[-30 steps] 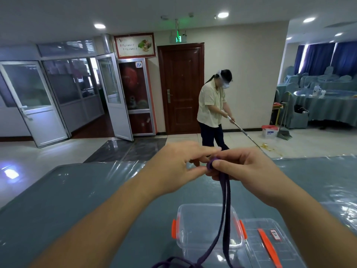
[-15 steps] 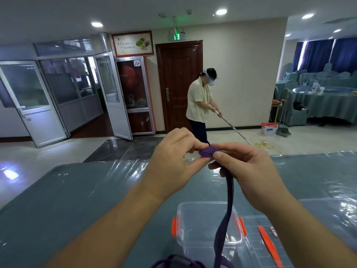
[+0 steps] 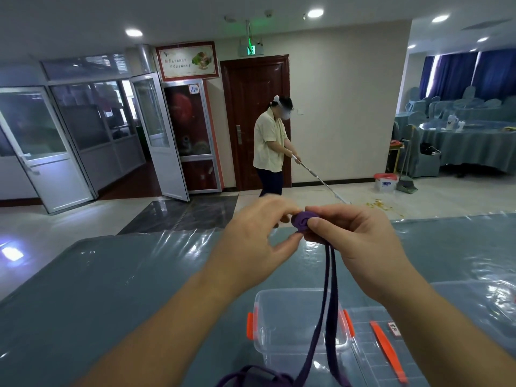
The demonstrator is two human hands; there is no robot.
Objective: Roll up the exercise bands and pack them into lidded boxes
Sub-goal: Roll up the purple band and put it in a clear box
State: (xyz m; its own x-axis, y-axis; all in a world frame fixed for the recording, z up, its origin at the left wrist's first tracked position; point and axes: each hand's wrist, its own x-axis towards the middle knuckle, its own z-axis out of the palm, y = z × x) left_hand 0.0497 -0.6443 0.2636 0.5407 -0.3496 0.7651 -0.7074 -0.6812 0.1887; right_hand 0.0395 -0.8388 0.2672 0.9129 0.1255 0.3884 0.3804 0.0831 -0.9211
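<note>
Rolling is under way: a small purple coil point(image 3: 300, 222) of the exercise band sits pinched between both hands, raised above the surface point(image 3: 111, 275) and well above the clear box point(image 3: 296, 322), which serves as the landmark.

The right hand point(image 3: 354, 247) grips the coil from its right side, thumb laid across the near face and fingers curled round behind. The left hand point(image 3: 251, 233) meets it from the left, thumb beneath and fingertips over the top edge, pinching the same roll. Neither hand is free.

From the coil the unrolled tail point(image 3: 329, 317) drops almost straight down toward the wearer as two parallel strands, crossing in front of the box's right half and ending in a loose purple heap point(image 3: 251, 375) on the near side of the box, at the bottom edge of view. So the band's long axis runs from the hands down and back, with the slack lying below and nearer than both hands. The coil's own axis points roughly at the camera, so winding likely means turning it in place while the tail feeds upward. The right hand sits directly over the tail and looks better placed to guide it.

Just right of the box lies its clear lid point(image 3: 371, 344) with an orange handle point(image 3: 386, 350), off the box. Packing has not begun; most of the band appears still unrolled.
</note>
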